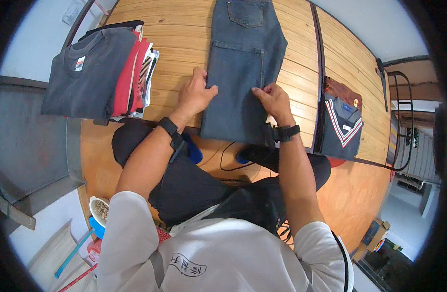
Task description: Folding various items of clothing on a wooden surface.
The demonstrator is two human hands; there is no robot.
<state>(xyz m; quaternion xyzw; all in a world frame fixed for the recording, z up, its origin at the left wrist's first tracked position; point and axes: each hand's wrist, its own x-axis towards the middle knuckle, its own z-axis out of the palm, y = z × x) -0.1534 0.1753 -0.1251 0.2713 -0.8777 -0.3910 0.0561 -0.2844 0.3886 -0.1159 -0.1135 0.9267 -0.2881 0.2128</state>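
Note:
A pair of dark blue denim jeans (233,98) lies before me on a slatted wooden surface, one part folded back over the rest. A back pocket shows on the far part, and the near fold overhangs the front edge. My left hand (196,92) is at the left side of the denim, its thumb over the cloth and its fingers apart. On the right side, the thumb and fingers of my right hand (273,99) pinch the cloth's edge. Both wrists wear black straps.
Left of the jeans stands a stack of folded clothes (95,73), a dark grey T-shirt on top. Folded garments (343,126), one with a striped V-neck, lie at right beyond a dark metal bar (319,69). A black metal ladder (406,120) rises at the far right.

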